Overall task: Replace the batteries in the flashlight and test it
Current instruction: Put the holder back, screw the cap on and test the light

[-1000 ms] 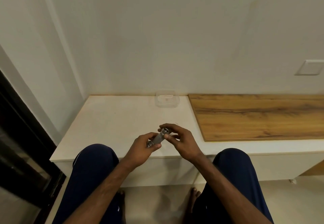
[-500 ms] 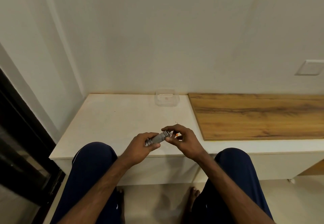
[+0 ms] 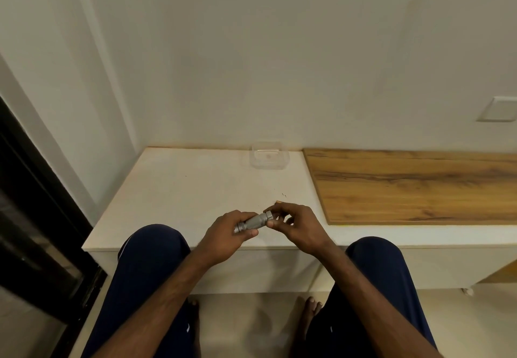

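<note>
While the left hand [image 3: 223,237] curls its fingers round the barrel of the small silver flashlight [image 3: 253,222], the right hand [image 3: 296,226] pinches the far end of it between thumb and fingertips [image 3: 277,222]. Both hold it in the air well to the near side of the clear box [image 3: 268,156], almost straight in line with it, above the near edge of the white counter [image 3: 181,189] on which the box stands. Compared with a second ago, the flashlight lies flatter, its end toward the box having dropped from a steeper tilt, and the right fingers have shifted from arching over that end to nipping just its tip. I read this as turning the end cap, so the task appears to be at the battery compartment; whether the cap is coming off or going back on I cannot tell. A tiny orange speck shows just above the right fingers, on the box side, too small to identify.
</note>
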